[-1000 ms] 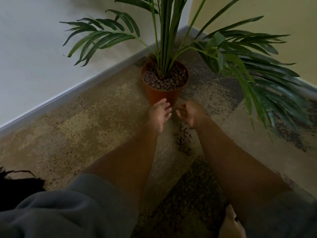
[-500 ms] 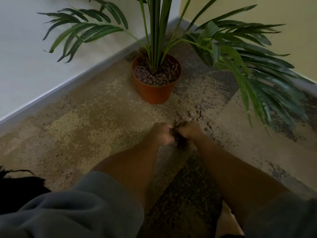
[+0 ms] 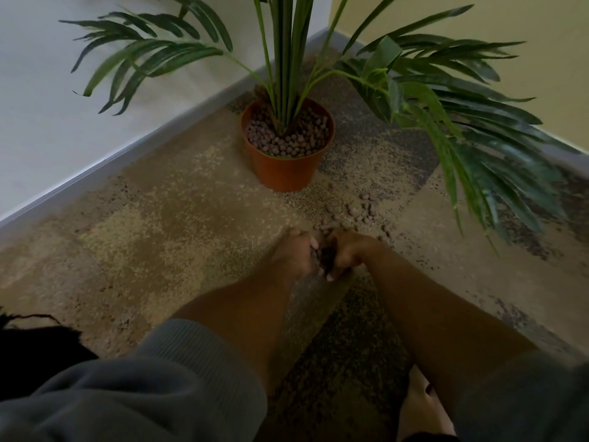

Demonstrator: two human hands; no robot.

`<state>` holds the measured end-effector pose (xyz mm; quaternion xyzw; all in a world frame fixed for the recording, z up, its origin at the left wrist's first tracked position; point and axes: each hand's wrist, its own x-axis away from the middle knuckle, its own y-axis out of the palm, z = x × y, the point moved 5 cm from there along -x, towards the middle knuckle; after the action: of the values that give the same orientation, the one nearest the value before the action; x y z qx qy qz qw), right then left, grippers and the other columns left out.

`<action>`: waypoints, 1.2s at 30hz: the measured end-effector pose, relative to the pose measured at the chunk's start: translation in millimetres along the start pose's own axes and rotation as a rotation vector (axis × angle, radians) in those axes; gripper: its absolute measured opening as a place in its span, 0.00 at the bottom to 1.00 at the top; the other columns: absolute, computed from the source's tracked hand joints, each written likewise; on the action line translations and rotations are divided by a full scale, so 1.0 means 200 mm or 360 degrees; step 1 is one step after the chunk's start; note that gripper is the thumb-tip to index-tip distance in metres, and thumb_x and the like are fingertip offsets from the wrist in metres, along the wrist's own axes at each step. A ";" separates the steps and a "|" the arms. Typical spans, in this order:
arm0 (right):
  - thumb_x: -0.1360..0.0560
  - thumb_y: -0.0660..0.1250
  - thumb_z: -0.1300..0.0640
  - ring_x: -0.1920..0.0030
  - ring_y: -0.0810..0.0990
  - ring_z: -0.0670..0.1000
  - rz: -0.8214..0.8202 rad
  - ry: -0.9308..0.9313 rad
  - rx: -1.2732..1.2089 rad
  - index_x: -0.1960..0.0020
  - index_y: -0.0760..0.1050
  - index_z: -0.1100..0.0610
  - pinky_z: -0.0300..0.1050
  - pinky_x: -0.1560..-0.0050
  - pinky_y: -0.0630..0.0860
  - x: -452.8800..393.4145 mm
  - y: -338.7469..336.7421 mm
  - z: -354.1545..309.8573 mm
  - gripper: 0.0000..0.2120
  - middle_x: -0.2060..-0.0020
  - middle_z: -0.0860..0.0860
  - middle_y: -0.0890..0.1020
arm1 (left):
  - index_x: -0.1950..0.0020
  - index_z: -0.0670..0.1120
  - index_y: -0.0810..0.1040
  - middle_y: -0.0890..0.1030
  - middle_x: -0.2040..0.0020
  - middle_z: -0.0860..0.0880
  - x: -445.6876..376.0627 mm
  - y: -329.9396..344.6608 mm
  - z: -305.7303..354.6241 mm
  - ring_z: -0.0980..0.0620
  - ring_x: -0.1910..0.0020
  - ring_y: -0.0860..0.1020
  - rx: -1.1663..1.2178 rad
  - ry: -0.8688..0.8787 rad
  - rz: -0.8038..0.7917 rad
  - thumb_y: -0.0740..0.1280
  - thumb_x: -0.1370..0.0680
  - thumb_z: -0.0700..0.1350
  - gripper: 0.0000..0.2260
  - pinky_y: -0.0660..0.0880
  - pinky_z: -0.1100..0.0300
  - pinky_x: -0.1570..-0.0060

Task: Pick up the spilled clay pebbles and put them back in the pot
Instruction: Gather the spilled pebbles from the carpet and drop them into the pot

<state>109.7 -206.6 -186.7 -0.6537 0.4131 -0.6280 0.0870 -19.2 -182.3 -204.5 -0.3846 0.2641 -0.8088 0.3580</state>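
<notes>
An orange pot (image 3: 287, 172) stands on the carpet in the room's corner, filled with brown clay pebbles (image 3: 288, 143) around a palm's stems. Spilled pebbles (image 3: 357, 213) lie scattered on the carpet to the front right of the pot. My left hand (image 3: 294, 255) and my right hand (image 3: 347, 253) are pressed together low on the carpet, below the spill, cupped around a dark heap of pebbles (image 3: 326, 256) between the palms. Fingers curl inward around the heap. How many pebbles are inside is hidden.
Long palm fronds (image 3: 462, 122) droop over the floor right of the pot, above part of the spill. White wall and skirting (image 3: 111, 157) run along the left, a yellow wall at the right. My grey sleeves and a bare foot (image 3: 417, 406) fill the bottom.
Both hands moved back from the pot's base toward me and came together on the carpet around a heap of pebbles. The view shifted, showing loose pebbles right of the pot.
</notes>
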 end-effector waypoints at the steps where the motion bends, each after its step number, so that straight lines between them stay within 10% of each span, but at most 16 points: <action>1: 0.40 0.83 0.54 0.29 0.67 0.60 0.0004 -0.0011 0.0048 0.22 0.56 0.56 0.49 0.35 0.73 0.00 0.02 0.00 0.54 0.25 0.56 0.63 | 0.46 0.51 0.77 0.69 0.41 0.47 0.00 0.00 0.00 0.48 0.47 0.76 -0.0002 0.0011 0.0010 0.80 0.36 0.45 0.22 0.76 0.54 0.44; 12: 0.31 0.76 0.53 0.36 0.73 0.56 0.0382 -0.0277 0.0050 0.41 0.79 0.55 0.45 0.36 0.73 -0.04 0.06 -0.03 0.20 0.38 0.54 0.75 | 0.58 0.48 0.82 0.83 0.54 0.49 -0.01 -0.02 0.01 0.49 0.55 0.81 0.0025 -0.0054 0.0078 0.73 0.30 0.44 0.03 0.79 0.56 0.51; 20: 0.25 0.68 0.65 0.56 0.83 0.53 0.0208 -0.0119 -0.0982 0.54 0.81 0.57 0.52 0.47 0.82 -0.05 0.07 -0.01 0.06 0.50 0.50 0.79 | 0.57 0.48 0.82 0.84 0.54 0.47 0.02 -0.07 -0.07 0.50 0.59 0.79 0.0189 -0.0329 0.0171 0.73 0.30 0.45 0.04 0.75 0.63 0.58; 24: 0.29 0.69 0.70 0.56 0.81 0.49 0.0147 0.0100 -0.1714 0.56 0.80 0.60 0.40 0.67 0.82 -0.04 0.08 -0.02 0.07 0.48 0.52 0.79 | 0.54 0.44 0.83 0.83 0.53 0.46 0.02 -0.08 -0.09 0.50 0.58 0.79 0.0567 -0.0551 0.0102 0.70 0.28 0.42 0.05 0.72 0.63 0.65; 30: 0.22 0.61 0.68 0.64 0.73 0.47 -0.0117 0.0121 -0.2486 0.54 0.73 0.60 0.40 0.66 0.82 -0.03 0.11 -0.06 0.06 0.65 0.54 0.72 | 0.46 0.39 0.77 0.75 0.56 0.46 0.05 -0.06 -0.10 0.55 0.62 0.74 0.1984 -0.0862 0.0077 0.54 0.22 0.33 0.13 0.75 0.66 0.61; 36: 0.20 0.58 0.64 0.61 0.77 0.51 -0.0262 0.0143 -0.2900 0.58 0.72 0.62 0.39 0.67 0.82 -0.02 0.14 -0.08 0.09 0.64 0.56 0.74 | 0.57 0.42 0.76 0.74 0.60 0.47 0.07 -0.07 -0.15 0.55 0.63 0.73 0.2483 -0.0972 0.0200 0.56 0.20 0.41 0.11 0.74 0.67 0.64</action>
<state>84.1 -216.5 -204.3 -0.4718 0.7039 -0.0882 -0.5236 -55.2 -180.8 -204.6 -0.2132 -0.4585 -0.5984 0.6215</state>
